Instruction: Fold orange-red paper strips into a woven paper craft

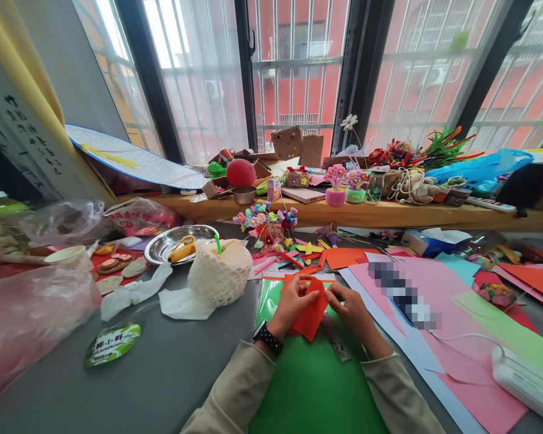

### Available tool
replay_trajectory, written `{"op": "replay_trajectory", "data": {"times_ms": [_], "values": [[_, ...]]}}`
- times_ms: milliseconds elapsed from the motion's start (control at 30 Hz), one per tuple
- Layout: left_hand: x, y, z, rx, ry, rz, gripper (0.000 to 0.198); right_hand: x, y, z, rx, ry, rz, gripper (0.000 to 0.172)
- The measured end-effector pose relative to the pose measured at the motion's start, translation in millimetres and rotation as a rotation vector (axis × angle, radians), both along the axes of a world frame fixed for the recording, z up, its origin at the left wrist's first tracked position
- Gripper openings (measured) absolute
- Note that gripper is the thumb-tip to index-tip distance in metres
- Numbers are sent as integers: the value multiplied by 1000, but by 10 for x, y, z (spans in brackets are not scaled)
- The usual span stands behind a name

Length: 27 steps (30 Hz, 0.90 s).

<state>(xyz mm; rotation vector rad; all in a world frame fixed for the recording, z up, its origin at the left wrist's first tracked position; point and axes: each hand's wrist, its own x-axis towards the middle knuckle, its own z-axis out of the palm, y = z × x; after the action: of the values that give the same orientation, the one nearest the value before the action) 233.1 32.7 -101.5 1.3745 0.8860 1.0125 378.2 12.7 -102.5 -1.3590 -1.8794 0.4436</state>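
A folded sheet of red-orange paper (311,316) is held up between my two hands. My left hand (294,301) grips its left side, thumb laid across the front; a dark watch with white dots is on that wrist. At the paper's right edge, my right hand (346,304) pinches with thumb and fingertips. Beneath them lies a green sheet (317,386), with a clear ruler-like strip (339,343) on it, partly hidden by the hands. More orange paper shows behind the held piece.
A coconut in white foam netting (221,274) with a green straw stands left, before a metal plate (156,247) holding a banana. Pink paper (470,361), a phone and a white power bank (525,386) lie right. Craft flowers (266,226) and paper scraps sit behind.
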Motion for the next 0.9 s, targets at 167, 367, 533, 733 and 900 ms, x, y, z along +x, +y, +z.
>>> {"op": "replay_trajectory", "data": {"times_ms": [167, 367, 533, 733, 900], "values": [[-2, -14, 9, 0, 10, -98, 41, 28, -13, 45, -62, 181, -18, 27], [34, -31, 57, -46, 4, -72, 46, 59, -1, 42, -116, 373, 13, 23], [11, 7, 108, -97, -121, 187, 35, 110, 17, 5, -106, 727, -150, 20], [-46, 46, 88, -61, -226, 322, 27, 110, 34, -1, -191, 1217, -232, 22], [29, -3, 52, -82, -35, -76, 28, -6, 13, 27, -313, 1282, -167, 24]]}}
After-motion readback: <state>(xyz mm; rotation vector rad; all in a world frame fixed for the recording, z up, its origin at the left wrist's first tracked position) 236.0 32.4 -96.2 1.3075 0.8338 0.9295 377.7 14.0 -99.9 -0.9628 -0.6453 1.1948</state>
